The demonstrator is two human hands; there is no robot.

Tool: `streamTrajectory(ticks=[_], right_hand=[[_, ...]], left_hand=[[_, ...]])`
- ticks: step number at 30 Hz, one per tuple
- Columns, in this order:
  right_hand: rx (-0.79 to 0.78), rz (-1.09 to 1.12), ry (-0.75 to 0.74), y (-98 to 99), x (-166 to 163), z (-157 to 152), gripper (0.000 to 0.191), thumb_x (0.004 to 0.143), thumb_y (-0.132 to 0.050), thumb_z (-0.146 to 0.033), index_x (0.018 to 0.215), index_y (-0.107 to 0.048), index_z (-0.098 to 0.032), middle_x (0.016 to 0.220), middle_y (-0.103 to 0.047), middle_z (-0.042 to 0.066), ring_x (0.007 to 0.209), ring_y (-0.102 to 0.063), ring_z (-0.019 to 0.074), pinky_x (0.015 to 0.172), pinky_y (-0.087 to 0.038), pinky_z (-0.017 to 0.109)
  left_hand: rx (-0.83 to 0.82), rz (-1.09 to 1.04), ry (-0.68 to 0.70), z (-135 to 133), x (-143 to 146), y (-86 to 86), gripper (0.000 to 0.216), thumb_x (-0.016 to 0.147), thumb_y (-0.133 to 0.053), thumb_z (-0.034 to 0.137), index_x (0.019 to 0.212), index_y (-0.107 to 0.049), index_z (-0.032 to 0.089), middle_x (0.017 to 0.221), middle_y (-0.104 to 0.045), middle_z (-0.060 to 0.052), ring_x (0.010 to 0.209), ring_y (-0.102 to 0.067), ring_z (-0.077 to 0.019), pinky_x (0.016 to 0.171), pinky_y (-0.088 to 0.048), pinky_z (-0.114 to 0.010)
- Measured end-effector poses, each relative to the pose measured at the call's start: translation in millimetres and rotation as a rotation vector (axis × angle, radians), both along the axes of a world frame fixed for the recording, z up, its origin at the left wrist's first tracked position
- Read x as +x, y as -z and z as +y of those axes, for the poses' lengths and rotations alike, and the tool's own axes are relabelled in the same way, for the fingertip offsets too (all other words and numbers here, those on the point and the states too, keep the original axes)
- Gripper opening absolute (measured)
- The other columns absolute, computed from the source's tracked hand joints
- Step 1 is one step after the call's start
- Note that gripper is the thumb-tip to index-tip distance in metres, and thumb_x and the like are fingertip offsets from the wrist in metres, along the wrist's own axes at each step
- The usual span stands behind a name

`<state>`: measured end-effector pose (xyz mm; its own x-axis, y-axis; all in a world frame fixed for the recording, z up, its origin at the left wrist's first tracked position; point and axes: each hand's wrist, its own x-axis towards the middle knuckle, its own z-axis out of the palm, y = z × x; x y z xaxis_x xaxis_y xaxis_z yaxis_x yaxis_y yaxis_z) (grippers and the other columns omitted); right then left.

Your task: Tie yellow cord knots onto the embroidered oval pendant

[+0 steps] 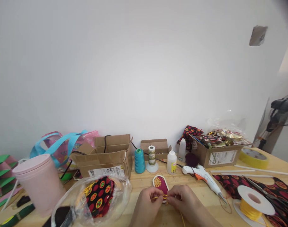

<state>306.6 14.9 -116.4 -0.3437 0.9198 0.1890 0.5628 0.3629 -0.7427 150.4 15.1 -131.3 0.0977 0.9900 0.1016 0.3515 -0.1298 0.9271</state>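
Observation:
My left hand (145,205) and my right hand (185,201) meet low at the middle of the wooden table (144,183). Both pinch a thin yellow cord (165,198) at the near end of a small maroon tag (161,184) with a white rim and a yellow flower print. The tag lies flat just beyond my fingertips. More yellow cord trails down past my right wrist. A white reel of the same yellow cord (253,201) lies to the right.
A white glue gun (204,178), glue bottle (171,162), teal thread cone (139,160) and small spool (152,157) stand behind. Cardboard boxes (106,157) (217,151) line the wall. A plastic bag of printed fabric (96,197) and pink cup (41,183) sit left. Yellow tape (254,157) lies right.

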Motion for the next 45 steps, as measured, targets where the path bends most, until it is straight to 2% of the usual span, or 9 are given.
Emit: streamTrajectory(ticks=[4,9,14,21,27,31,35,39,45], right_hand=[[0.028,-0.048,0.028,-4.6,1.0,2.7,0.018,0.069,-0.049,-0.019,0.072,-0.066,-0.026,0.067,-0.063,0.001,0.062,-0.054,0.0166,0.054,-0.037,0.025],[0.118,-0.089,-0.009,-6.5,5.5,4.6,0.020,0.072,-0.045,-0.017,0.072,-0.064,-0.023,0.067,-0.061,0.001,0.064,-0.054,0.0147,0.056,-0.036,0.023],[0.139,-0.028,0.078,-4.9,5.7,3.4,0.017,0.074,-0.042,-0.019,0.066,-0.057,-0.018,0.066,-0.058,0.001,0.062,-0.052,0.0135,0.055,-0.036,0.022],[-0.048,0.202,0.067,10.7,-3.7,3.1,0.020,0.080,-0.029,-0.022,0.067,-0.043,-0.019,0.051,-0.044,-0.005,0.045,-0.041,0.0097,0.044,-0.030,0.019],[-0.045,0.324,0.065,14.1,-7.4,5.3,0.015,0.077,-0.036,-0.023,0.067,-0.045,-0.018,0.060,-0.046,-0.003,0.058,-0.042,0.0110,0.053,-0.035,0.020],[-0.090,0.210,0.091,7.1,-4.4,1.6,0.016,0.074,-0.043,-0.027,0.069,-0.055,-0.017,0.056,-0.050,-0.003,0.052,-0.042,0.0105,0.047,-0.032,0.019],[-0.039,0.061,0.055,2.3,-1.8,0.0,0.020,0.072,-0.047,-0.029,0.064,-0.062,-0.018,0.055,-0.057,-0.002,0.053,-0.047,0.0114,0.048,-0.032,0.019],[0.015,0.010,0.076,0.1,-0.9,0.7,0.023,0.073,-0.044,-0.028,0.065,-0.063,-0.019,0.060,-0.060,-0.001,0.057,-0.050,0.0127,0.050,-0.032,0.020],[0.084,0.032,0.133,1.8,-2.3,0.6,0.018,0.074,-0.043,-0.025,0.065,-0.057,-0.018,0.063,-0.056,0.000,0.058,-0.048,0.0128,0.051,-0.033,0.021]], left_hand=[[-0.025,0.068,0.013,1.2,-1.7,-1.5,0.020,0.064,-0.051,0.026,0.066,-0.065,0.012,0.059,-0.064,-0.004,0.056,-0.053,-0.0159,0.051,-0.039,-0.022],[-0.026,0.085,0.008,0.6,-2.4,-3.4,0.021,0.062,-0.055,0.029,0.067,-0.067,0.013,0.061,-0.064,-0.003,0.059,-0.053,-0.0166,0.056,-0.039,-0.022],[-0.033,0.111,0.018,0.6,-5.1,-2.1,0.023,0.063,-0.054,0.031,0.066,-0.067,0.013,0.063,-0.065,-0.003,0.062,-0.054,-0.0177,0.059,-0.040,-0.024],[0.016,0.067,0.042,-4.1,-3.0,-9.5,0.018,0.068,-0.047,0.028,0.063,-0.058,0.014,0.062,-0.061,-0.003,0.058,-0.054,-0.0156,0.054,-0.039,-0.022],[0.018,0.096,0.014,-3.1,-1.7,-6.9,0.016,0.065,-0.048,0.024,0.062,-0.060,0.014,0.064,-0.063,-0.003,0.062,-0.056,-0.0170,0.057,-0.041,-0.022],[-0.008,0.094,0.003,-0.7,-2.1,-6.7,0.017,0.063,-0.050,0.023,0.063,-0.064,0.014,0.065,-0.066,-0.004,0.065,-0.057,-0.0184,0.060,-0.041,-0.023],[-0.004,0.101,0.006,-0.4,-2.2,-7.8,0.018,0.063,-0.050,0.024,0.062,-0.065,0.014,0.065,-0.067,-0.004,0.065,-0.058,-0.0188,0.061,-0.041,-0.023],[0.004,0.111,-0.019,-1.2,-1.9,-7.9,0.019,0.064,-0.049,0.025,0.061,-0.064,0.014,0.063,-0.066,-0.003,0.063,-0.057,-0.0179,0.059,-0.041,-0.023],[0.015,0.087,-0.034,-2.9,-1.7,-9.5,0.016,0.064,-0.049,0.025,0.060,-0.059,0.014,0.060,-0.062,-0.003,0.059,-0.055,-0.0169,0.055,-0.040,-0.023]])
